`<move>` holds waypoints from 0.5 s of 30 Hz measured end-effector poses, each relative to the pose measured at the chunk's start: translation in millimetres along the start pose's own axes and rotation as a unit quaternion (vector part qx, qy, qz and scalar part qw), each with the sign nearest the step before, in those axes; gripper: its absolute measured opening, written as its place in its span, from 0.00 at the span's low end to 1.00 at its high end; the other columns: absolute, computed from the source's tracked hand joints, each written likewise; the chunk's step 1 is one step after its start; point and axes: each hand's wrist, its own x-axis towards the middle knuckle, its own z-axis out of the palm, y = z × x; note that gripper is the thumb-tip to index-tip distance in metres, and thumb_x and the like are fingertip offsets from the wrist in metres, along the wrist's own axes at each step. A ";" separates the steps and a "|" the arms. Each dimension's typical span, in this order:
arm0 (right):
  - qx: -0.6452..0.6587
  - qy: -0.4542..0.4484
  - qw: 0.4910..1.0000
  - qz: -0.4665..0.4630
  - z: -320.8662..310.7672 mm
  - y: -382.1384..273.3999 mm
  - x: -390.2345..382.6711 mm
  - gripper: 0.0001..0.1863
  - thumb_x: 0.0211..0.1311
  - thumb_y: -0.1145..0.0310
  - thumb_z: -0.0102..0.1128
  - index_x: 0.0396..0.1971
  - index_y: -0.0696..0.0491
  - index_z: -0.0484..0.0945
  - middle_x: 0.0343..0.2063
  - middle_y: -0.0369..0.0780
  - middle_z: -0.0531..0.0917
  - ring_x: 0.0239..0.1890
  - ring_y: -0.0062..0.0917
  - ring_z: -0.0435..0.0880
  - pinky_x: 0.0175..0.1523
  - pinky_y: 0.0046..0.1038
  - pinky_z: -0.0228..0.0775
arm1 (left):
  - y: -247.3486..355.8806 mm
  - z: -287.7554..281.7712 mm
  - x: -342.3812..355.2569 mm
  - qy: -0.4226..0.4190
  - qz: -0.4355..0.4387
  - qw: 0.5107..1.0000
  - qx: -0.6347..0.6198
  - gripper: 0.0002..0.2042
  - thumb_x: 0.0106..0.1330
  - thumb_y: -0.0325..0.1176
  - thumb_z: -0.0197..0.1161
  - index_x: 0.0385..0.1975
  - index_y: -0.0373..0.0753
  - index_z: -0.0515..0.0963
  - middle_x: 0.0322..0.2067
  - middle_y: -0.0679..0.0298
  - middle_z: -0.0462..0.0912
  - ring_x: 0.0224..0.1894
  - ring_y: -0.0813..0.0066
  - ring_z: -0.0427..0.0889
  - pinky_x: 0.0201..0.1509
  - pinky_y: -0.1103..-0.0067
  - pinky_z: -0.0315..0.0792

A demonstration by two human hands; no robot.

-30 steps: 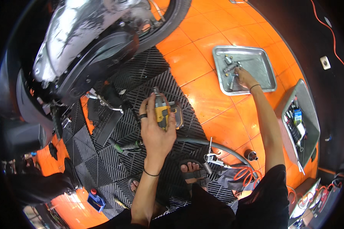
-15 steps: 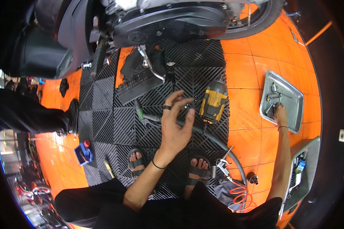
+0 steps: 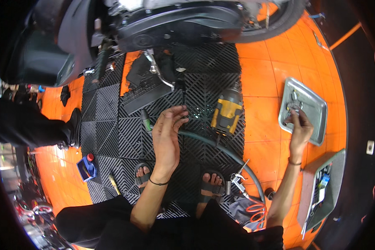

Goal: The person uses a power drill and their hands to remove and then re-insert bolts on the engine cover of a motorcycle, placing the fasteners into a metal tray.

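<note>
My left hand [image 3: 167,137] hovers over the black grid mat [image 3: 104,133], empty, its fingers loosely bent, left of a yellow-and-black cordless power tool [image 3: 227,112] lying on the mat. My right hand [image 3: 300,131] reaches into a metal tray [image 3: 318,127] on the orange tiles, its fingers pinched on a small silver metal part [image 3: 295,106]; other small metal tool pieces lie around it, partly hidden. Beneath my left hand a grey-green hose [image 3: 233,153] crosses the mat, with a green-handled air tool [image 3: 145,121] near it.
A scooter [image 3: 175,23] spans the top. Another person's leg [image 3: 29,125] is at left, above a blue container [image 3: 86,171]. A blow gun [image 3: 238,179] with coiled orange hose lies near my sandalled feet. A bin of tools [image 3: 329,183] stands at right, beside a dark wall.
My left hand has let go of the power tool, now on the mat, and moved left from it. My right hand stays in the tray. The view has turned, showing more scooter and floor at left.
</note>
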 end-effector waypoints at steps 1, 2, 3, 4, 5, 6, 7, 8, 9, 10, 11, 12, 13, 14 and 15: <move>0.024 -0.038 0.999 -0.007 23.7 -39.3 -26.1 0.08 0.67 0.77 0.61 0.42 0.63 0.84 0.28 0.37 0.84 0.26 0.18 0.81 0.32 0.22 0.77 | 1.5 1.4 -2.7 -0.018 -0.014 0.998 -0.060 0.21 0.80 0.43 0.43 0.54 0.31 0.75 0.54 0.51 0.79 0.59 0.59 0.76 0.65 0.64 0.68; 0.088 -0.116 0.989 -0.017 38.1 -66.1 -52.6 0.09 0.65 0.79 0.61 0.44 0.62 0.83 0.32 0.38 0.85 0.27 0.20 0.83 0.35 0.23 0.80 | 8.6 12.3 -6.0 -0.027 -0.057 0.987 -0.145 0.21 0.80 0.43 0.43 0.54 0.31 0.75 0.54 0.50 0.79 0.59 0.58 0.76 0.65 0.65 0.68; 0.067 -0.192 0.974 -0.103 56.7 -85.2 -75.3 0.12 0.62 0.81 0.62 0.46 0.61 0.82 0.38 0.40 0.86 0.31 0.21 0.85 0.35 0.23 0.81 | 16.1 28.2 -10.3 -0.034 -0.102 0.968 -0.227 0.22 0.79 0.44 0.44 0.55 0.31 0.75 0.54 0.49 0.79 0.60 0.58 0.76 0.66 0.65 0.68; -0.012 -0.214 0.957 -0.195 74.7 -95.6 -95.2 0.15 0.60 0.79 0.65 0.48 0.60 0.81 0.42 0.43 0.85 0.39 0.28 0.86 0.42 0.29 0.81 | 25.6 43.9 -14.4 -0.041 -0.147 0.940 -0.304 0.22 0.79 0.44 0.44 0.55 0.31 0.74 0.53 0.48 0.80 0.60 0.58 0.76 0.66 0.66 0.68; -0.082 -0.224 0.928 -0.285 94.2 -102.8 -115.3 0.18 0.57 0.78 0.68 0.49 0.58 0.81 0.46 0.45 0.83 0.46 0.36 0.86 0.48 0.35 0.82 | 30.2 52.0 -19.0 -0.034 -0.213 0.911 -0.351 0.22 0.78 0.45 0.47 0.57 0.32 0.73 0.56 0.48 0.78 0.63 0.54 0.74 0.69 0.64 0.66; 0.052 -0.258 0.920 -0.290 111.8 -109.4 -123.2 0.19 0.55 0.75 0.69 0.49 0.57 0.81 0.50 0.46 0.82 0.50 0.41 0.83 0.53 0.39 0.79 | 33.5 49.9 -23.7 -0.034 -0.227 0.902 -0.364 0.22 0.78 0.45 0.47 0.58 0.32 0.73 0.57 0.48 0.77 0.63 0.54 0.74 0.70 0.64 0.65; -0.005 -0.252 0.929 -0.270 128.9 -112.9 -131.2 0.21 0.54 0.73 0.70 0.51 0.56 0.82 0.46 0.44 0.81 0.48 0.37 0.84 0.50 0.35 0.80 | 24.8 45.6 -25.3 -0.038 -0.251 0.889 -0.382 0.22 0.78 0.44 0.47 0.59 0.32 0.72 0.57 0.48 0.77 0.63 0.54 0.74 0.70 0.63 0.65; 0.009 -0.246 0.933 -0.262 137.4 -123.1 -135.1 0.21 0.54 0.73 0.69 0.50 0.56 0.82 0.44 0.44 0.81 0.46 0.35 0.84 0.48 0.34 0.79 | 26.4 31.9 -27.5 -0.036 -0.260 0.883 -0.389 0.22 0.78 0.43 0.47 0.59 0.32 0.72 0.57 0.49 0.77 0.63 0.54 0.74 0.70 0.63 0.65; 0.017 -0.239 0.938 -0.252 141.1 -128.7 -134.9 0.20 0.55 0.73 0.69 0.50 0.56 0.82 0.43 0.44 0.80 0.45 0.34 0.84 0.47 0.32 0.79 | 24.0 18.9 -28.2 -0.072 -0.280 0.816 -0.500 0.19 0.78 0.41 0.48 0.57 0.33 0.74 0.56 0.50 0.78 0.63 0.55 0.74 0.71 0.62 0.64; 0.025 -0.232 0.942 -0.242 141.1 -133.6 -132.4 0.19 0.56 0.73 0.68 0.50 0.56 0.82 0.41 0.43 0.80 0.44 0.33 0.84 0.45 0.31 0.79 | 20.1 12.0 -29.1 -0.043 -0.305 0.841 -0.445 0.18 0.78 0.40 0.48 0.55 0.33 0.74 0.53 0.51 0.79 0.60 0.57 0.75 0.69 0.64 0.66; 0.045 -0.196 0.948 -0.247 135.7 -141.1 -126.6 0.17 0.56 0.71 0.69 0.47 0.56 0.84 0.35 0.41 0.78 0.37 0.29 0.83 0.38 0.26 0.76 | 23.4 12.5 -29.6 -0.010 -0.321 0.865 -0.386 0.17 0.78 0.39 0.48 0.53 0.33 0.75 0.51 0.52 0.80 0.57 0.60 0.76 0.66 0.65 0.68; 0.069 -0.166 0.953 -0.242 129.2 -141.7 -118.3 0.16 0.57 0.71 0.69 0.46 0.56 0.84 0.34 0.41 0.78 0.35 0.28 0.82 0.36 0.26 0.75 | 25.8 13.0 -28.6 0.021 -0.334 0.883 -0.328 0.16 0.78 0.39 0.48 0.52 0.33 0.75 0.48 0.53 0.81 0.55 0.63 0.78 0.64 0.67 0.69; 0.093 -0.136 0.958 -0.237 121.3 -138.6 -107.3 0.15 0.58 0.71 0.68 0.45 0.56 0.85 0.33 0.40 0.78 0.33 0.27 0.82 0.34 0.25 0.74 | 18.6 5.3 -24.5 0.007 -0.332 0.881 -0.337 0.15 0.78 0.38 0.49 0.51 0.33 0.75 0.45 0.56 0.80 0.50 0.65 0.77 0.60 0.69 0.70; 0.118 -0.108 0.960 -0.232 115.7 -135.1 -95.8 0.13 0.59 0.71 0.68 0.44 0.56 0.85 0.32 0.40 0.78 0.31 0.26 0.82 0.33 0.25 0.73 | 3.6 -11.0 -18.8 -0.005 -0.327 0.879 -0.346 0.14 0.78 0.38 0.49 0.50 0.34 0.75 0.42 0.58 0.80 0.45 0.68 0.76 0.55 0.71 0.70; 0.130 -0.090 0.965 -0.208 117.3 -127.8 -77.9 0.11 0.61 0.71 0.67 0.43 0.56 0.85 0.30 0.39 0.79 0.29 0.23 0.81 0.31 0.24 0.72 | -8.0 -29.1 -12.9 -0.010 -0.321 0.878 -0.355 0.14 0.78 0.38 0.49 0.49 0.34 0.74 0.38 0.61 0.79 0.40 0.71 0.76 0.51 0.73 0.71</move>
